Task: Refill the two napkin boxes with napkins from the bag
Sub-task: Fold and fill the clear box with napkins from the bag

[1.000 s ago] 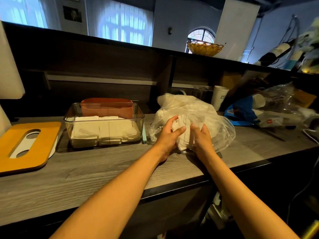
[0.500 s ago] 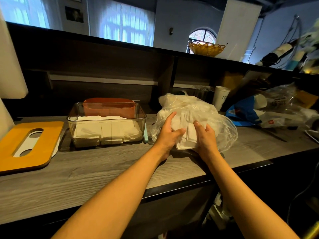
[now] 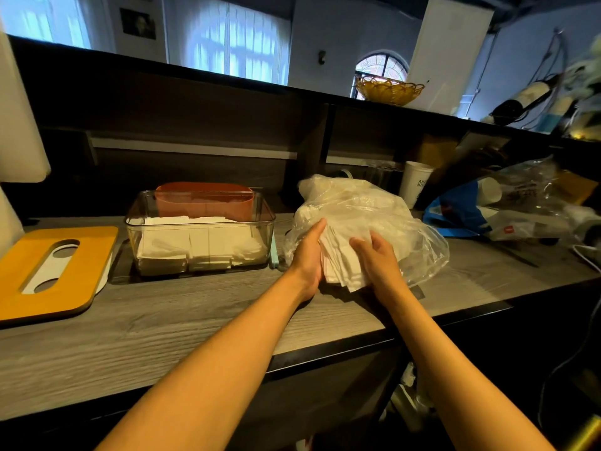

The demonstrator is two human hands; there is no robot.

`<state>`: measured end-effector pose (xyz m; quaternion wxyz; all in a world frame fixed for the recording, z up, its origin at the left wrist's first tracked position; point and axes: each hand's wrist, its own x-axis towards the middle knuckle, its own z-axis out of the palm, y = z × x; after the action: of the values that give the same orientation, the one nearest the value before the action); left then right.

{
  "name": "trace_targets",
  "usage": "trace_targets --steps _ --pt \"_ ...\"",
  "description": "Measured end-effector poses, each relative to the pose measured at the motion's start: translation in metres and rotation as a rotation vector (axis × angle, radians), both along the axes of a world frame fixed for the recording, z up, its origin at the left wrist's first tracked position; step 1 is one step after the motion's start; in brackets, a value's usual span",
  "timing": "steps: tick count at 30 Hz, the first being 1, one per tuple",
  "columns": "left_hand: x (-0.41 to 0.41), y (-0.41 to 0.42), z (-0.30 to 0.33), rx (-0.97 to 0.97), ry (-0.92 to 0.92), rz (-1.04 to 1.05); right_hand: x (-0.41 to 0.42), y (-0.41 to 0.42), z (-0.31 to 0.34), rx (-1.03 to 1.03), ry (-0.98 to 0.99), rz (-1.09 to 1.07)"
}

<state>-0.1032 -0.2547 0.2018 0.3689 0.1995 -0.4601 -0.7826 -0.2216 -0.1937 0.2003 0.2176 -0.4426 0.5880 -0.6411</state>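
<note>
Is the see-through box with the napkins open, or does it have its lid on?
Open. The clear box has no lid on top, and the white napkins inside show. An orange lid lies on the counter beside it.

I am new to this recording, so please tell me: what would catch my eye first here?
First, the two bare hands at the centre: the left hand and right hand hold a fanned stack of white paper napkins at the mouth of a crumpled clear plastic bag. To their left stands a clear rectangular napkin box with napkins inside, and further left lies its orange slotted lid.
</note>
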Motion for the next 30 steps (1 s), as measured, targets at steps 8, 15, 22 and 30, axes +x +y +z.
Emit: trace_targets --steps 8,15,22,30 --pt "0.002 0.006 -0.002 -0.333 -0.077 0.07 0.001 -0.003 -0.003 -0.016 0.139 -0.043" --pt "0.003 0.007 0.001 -0.172 -0.011 0.017 -0.001 0.002 0.0 -0.198 0.036 -0.042" --pt "-0.002 0.008 0.003 -0.054 -0.156 0.069 0.001 0.002 0.0 -0.059 0.184 -0.099" --pt "0.008 -0.018 0.002 0.037 -0.125 0.445 -0.021 0.004 -0.01 0.138 0.251 -0.479"
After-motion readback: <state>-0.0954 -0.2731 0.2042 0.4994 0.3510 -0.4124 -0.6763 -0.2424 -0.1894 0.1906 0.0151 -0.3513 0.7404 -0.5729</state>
